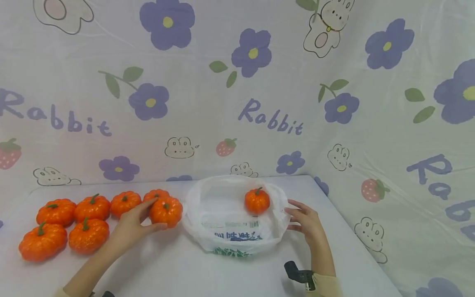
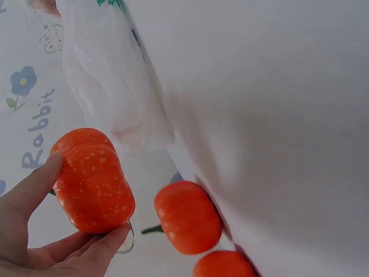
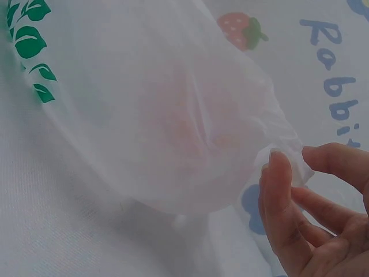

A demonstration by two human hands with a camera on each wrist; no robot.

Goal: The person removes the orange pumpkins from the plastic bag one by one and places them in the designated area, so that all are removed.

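Observation:
An orange pumpkin (image 1: 165, 213) with pale speckles is held between the thumb and fingers of my left hand (image 1: 133, 225), just left of the white plastic bag (image 1: 194, 233). The left wrist view shows this pumpkin (image 2: 95, 182) raised, with the bag beyond it. The bag stands with its mouth spread wide, green leaf print on its front. Inside, towards the right, lies one pumpkin (image 1: 257, 202) with a green stem. My right hand (image 1: 307, 220) pinches the bag's right rim. Up close, the bag's thin edge (image 3: 291, 153) runs between the fingers and thumb.
Several more orange pumpkins (image 1: 89, 236) sit grouped on the left of the white table (image 1: 178, 272). One of them (image 1: 156, 194) is partly hidden behind the held pumpkin. A patterned cloth (image 1: 208, 111) hangs behind the table and along its right side.

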